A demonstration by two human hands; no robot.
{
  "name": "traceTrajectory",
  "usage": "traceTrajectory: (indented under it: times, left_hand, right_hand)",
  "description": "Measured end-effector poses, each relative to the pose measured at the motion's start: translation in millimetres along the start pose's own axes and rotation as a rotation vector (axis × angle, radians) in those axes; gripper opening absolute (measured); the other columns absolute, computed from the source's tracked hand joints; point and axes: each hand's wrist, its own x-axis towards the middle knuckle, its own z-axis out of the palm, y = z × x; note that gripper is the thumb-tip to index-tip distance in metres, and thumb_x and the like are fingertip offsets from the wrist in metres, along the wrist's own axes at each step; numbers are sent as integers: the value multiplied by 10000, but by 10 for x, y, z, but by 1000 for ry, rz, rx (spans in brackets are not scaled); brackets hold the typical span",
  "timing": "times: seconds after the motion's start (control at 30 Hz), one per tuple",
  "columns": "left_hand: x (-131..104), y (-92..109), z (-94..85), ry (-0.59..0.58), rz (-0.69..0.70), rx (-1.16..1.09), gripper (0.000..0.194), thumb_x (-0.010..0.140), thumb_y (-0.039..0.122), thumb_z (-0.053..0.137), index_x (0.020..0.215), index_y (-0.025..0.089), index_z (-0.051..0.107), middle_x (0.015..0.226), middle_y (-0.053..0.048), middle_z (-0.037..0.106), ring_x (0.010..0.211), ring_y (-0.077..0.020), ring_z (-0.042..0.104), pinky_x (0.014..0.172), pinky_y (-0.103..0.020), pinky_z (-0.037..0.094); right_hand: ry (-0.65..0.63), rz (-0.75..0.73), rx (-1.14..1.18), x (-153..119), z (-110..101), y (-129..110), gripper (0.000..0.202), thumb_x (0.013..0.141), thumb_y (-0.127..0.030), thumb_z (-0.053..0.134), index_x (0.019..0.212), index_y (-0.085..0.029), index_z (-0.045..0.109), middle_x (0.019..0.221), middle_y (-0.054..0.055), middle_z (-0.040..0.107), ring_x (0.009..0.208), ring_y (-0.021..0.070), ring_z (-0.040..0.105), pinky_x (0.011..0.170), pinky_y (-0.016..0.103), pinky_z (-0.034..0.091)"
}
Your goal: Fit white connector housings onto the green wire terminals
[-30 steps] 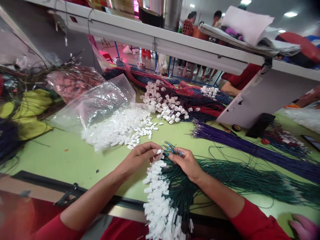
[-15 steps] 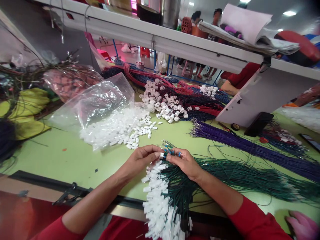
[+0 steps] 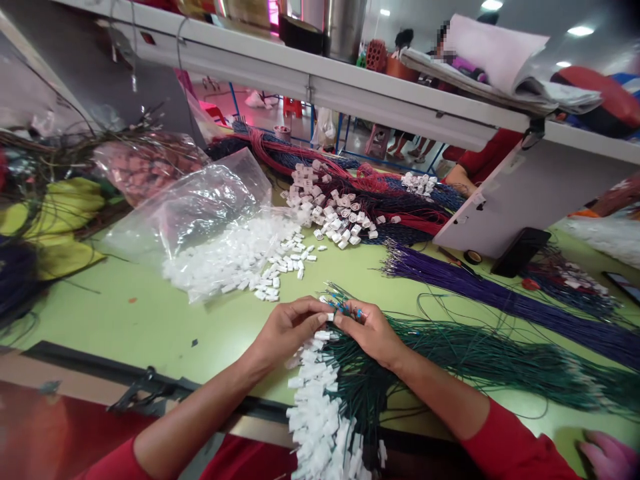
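Between its thumb and fingers my left hand [image 3: 295, 328] pinches a small white plastic connector housing [image 3: 329, 317]. My right hand [image 3: 370, 331] is closed round the ends of several green wires [image 3: 340, 293], which carry blue bits and bare metal tips. The two hands meet, thumbs almost touching, over the table's near side. Below them hangs a heap of white connectors [image 3: 317, 393] on the ends of green wires, spilling over the table edge. The long green wire bundle [image 3: 480, 350] runs off to the right under my right forearm.
A clear plastic bag [image 3: 210, 193] spills loose white housings [image 3: 235, 267] onto the green table [image 3: 120, 320]. Purple wires [image 3: 475, 283] lie to the right; finished-looking white connectors [image 3: 345, 217] on red wires lie behind. A shelf [image 3: 280, 63] crosses above. Another person's arm [image 3: 463, 179] shows behind a panel.
Both hands stay together at the wire ends, with only small finger movements. The whole view has shifted slightly down and to the right.
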Motion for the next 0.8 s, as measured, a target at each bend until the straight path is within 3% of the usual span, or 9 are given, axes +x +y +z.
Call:
traceTrajectory:
  times: [0.07,0.17,0.27,0.33,0.43,0.57,0.7,0.8]
  left_hand:
    - [4,3,-7,-14,48,77,303,821,439,727,940,165,775,880,-66,713,750,-154,623,661,-250,468]
    - [58,6,-96,1,4,191,340,845,472,670,974,163,729,808,-49,697,655,-151,596,580,-256,451]
    - [223,11,-265,181,62,528,317,877,439,591,1006,164,678,828,-57,691,694,-182,607,645,-300,471]
    - [380,11,-376,285,118,795,272,885,371,543,1018,162,656,880,-73,678,731,-200,601,696,-330,464]
    - [602,-8,-474,294,127,957,178,844,305,549,905,170,648,850,-79,643,741,-225,580,704,-346,441]
    - [740,-52,-481,250,120,892,119,787,261,572,807,177,655,811,-78,638,753,-241,594,708,-344,431]
    - [639,-42,-408,175,76,723,276,825,327,563,992,153,697,758,-58,676,654,-205,607,637,-316,452]
    - [452,37,-306,108,-29,314,388,846,424,615,1098,146,711,758,-49,700,621,-157,605,586,-265,470]
  right_hand:
    - [14,-12,-20,9,-12,22,334,780,-465,754,698,-180,599,601,-59,456,591,93,357,565,251,298]
    - [138,-59,54,48,-21,80,373,758,-515,776,717,-181,616,642,-45,523,616,101,411,592,252,341]
    - [248,-77,137,84,-21,123,407,712,-540,819,715,-181,627,675,-34,581,641,107,460,618,256,379]
    - [236,-57,133,91,-20,116,413,710,-545,825,691,-177,639,670,-22,614,638,108,480,629,259,400]
    - [154,-28,119,81,-18,60,421,735,-576,797,708,-171,685,712,8,681,625,103,500,655,268,433]
    - [85,8,120,67,-21,-4,430,753,-585,766,718,-162,704,758,37,725,613,98,512,661,269,442]
    - [93,24,121,72,-27,15,394,763,-534,771,719,-170,629,688,15,710,559,84,488,593,249,393]
    - [86,25,152,77,-22,42,393,776,-533,761,773,-190,569,601,-21,672,472,68,389,499,238,289]
